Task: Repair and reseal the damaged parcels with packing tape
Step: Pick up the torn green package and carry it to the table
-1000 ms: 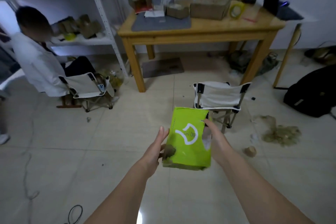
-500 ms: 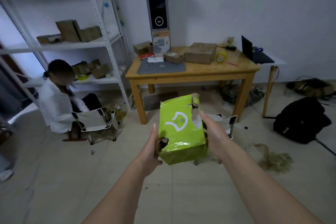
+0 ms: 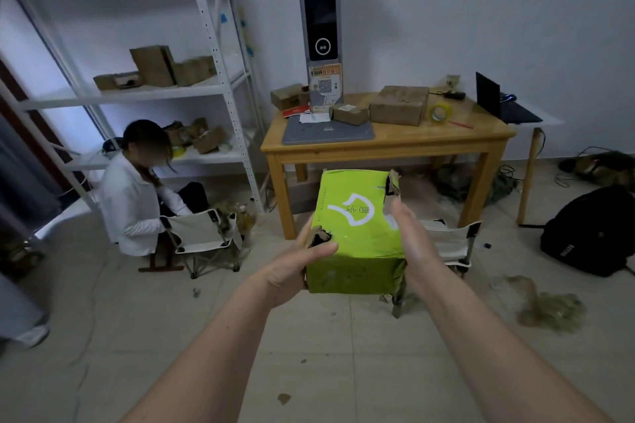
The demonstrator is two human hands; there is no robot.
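**Carrying a torn green parcel toward the taping table**

We are holding a bright green plastic-wrapped cardboard parcel [image 3: 357, 230] in mid-air in front of us, above the tiled floor and just short of the light wooden table [image 3: 388, 144]. Our left hand [image 3: 292, 271] is gripping the parcel's near left corner, with the thumb curled over the top beside a ragged hole where brown card is showing. Our right hand [image 3: 417, 251] is pressing flat against the right side, fingers straight, steadying rather than clasping. A second tear is gaping at the far right top corner.

On the table, a yellowish roll of clear packing tape [image 3: 439, 112] is standing on edge beside a large brown cardboard box [image 3: 400, 105]; it is well apart from us.

To do this step well, we are probably wise to keep both palms supporting the weakened sides, avoid squeezing near the holes, and set the parcel down on a bare part of the tabletop with the torn corners facing up, so both hands are free for the tape.

To the left, a person in a white jacket [image 3: 134, 196] is sitting by white metal shelving [image 3: 220, 86].
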